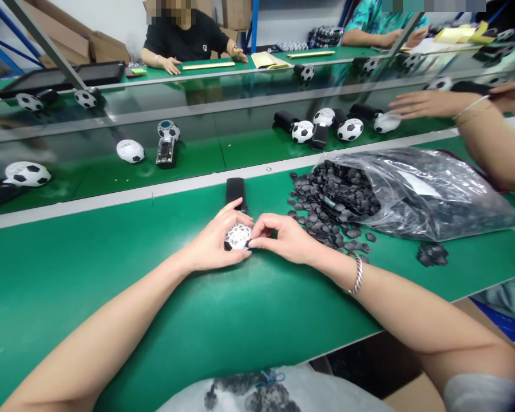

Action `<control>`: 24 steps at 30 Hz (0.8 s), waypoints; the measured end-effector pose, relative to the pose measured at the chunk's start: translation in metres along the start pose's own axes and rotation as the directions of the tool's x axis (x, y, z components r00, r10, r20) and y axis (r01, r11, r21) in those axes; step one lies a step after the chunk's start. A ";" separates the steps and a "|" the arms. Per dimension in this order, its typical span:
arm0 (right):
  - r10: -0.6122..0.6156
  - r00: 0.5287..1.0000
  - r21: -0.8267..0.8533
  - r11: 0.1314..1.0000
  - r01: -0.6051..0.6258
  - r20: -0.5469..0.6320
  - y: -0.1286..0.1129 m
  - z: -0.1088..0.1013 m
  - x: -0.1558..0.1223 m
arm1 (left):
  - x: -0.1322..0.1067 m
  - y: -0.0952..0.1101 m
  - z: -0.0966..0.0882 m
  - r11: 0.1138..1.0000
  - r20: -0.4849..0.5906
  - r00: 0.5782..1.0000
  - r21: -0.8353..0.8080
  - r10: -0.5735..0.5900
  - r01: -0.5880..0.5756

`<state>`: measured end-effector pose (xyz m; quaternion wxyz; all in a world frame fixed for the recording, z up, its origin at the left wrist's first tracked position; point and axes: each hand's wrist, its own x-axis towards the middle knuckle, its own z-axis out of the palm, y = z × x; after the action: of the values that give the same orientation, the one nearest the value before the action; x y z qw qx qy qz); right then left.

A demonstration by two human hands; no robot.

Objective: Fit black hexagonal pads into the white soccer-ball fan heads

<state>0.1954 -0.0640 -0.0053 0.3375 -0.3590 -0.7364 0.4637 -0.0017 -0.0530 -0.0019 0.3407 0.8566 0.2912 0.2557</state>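
Left grip (214, 237) cups the white ball (239, 232) on the counter (154, 303), seemingly to steady it, while the right grip (285, 237) pinches a black patch (248, 244) at its edge. A clear bag (448, 197) (mouth towards the ball, probably for easy reach) holds many dark pieces (347, 194), others lying loose outside.

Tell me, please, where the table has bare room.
Bare patches on the table: left of the left hand, up to the pale strip; between both hands and the shirt. Crowded: right of the right hand, with black pieces and plastic bag.
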 end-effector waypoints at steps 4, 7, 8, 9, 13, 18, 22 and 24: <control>0.027 0.999 0.062 0.998 -0.028 0.017 0.003 -0.002 0.000 | 0.000 0.002 0.000 0.996 0.011 0.997 0.025 -0.081 0.081; 0.009 0.999 0.039 0.999 -0.010 0.043 0.003 -0.004 -0.001 | 0.001 0.001 0.001 0.995 0.017 0.995 0.027 -0.094 0.094; 0.000 0.999 0.015 1.000 0.000 0.038 0.002 -0.004 -0.002 | 0.002 0.001 0.002 0.995 0.020 0.995 0.027 -0.095 0.094; -0.009 1.000 -0.009 1.000 0.009 0.022 0.001 -0.003 -0.003 | 0.002 0.001 0.002 0.995 0.021 0.996 0.026 -0.092 0.091; -0.004 0.997 -0.038 0.999 0.001 -0.078 -0.001 0.002 -0.004 | 0.002 0.001 0.002 0.998 0.006 0.998 0.019 -0.065 0.065; 0.063 0.995 0.021 0.998 -0.061 -0.078 0.000 0.005 -0.004 | 0.003 0.003 0.002 0.999 -0.008 0.999 0.013 -0.044 0.044; 0.059 0.997 0.019 0.998 -0.058 -0.056 0.002 0.007 -0.003 | 0.003 0.001 0.005 0.999 -0.018 1.000 0.029 -0.018 0.019; 0.074 0.996 0.014 0.997 -0.073 -0.059 0.004 0.009 -0.002 | 0.003 -0.001 0.006 0.998 -0.034 0.999 0.053 -0.021 0.023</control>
<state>0.1896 -0.0686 -0.0120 0.3441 -0.3974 -0.7097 0.4691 0.0037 -0.0529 -0.0057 0.3157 0.8576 0.3131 0.2585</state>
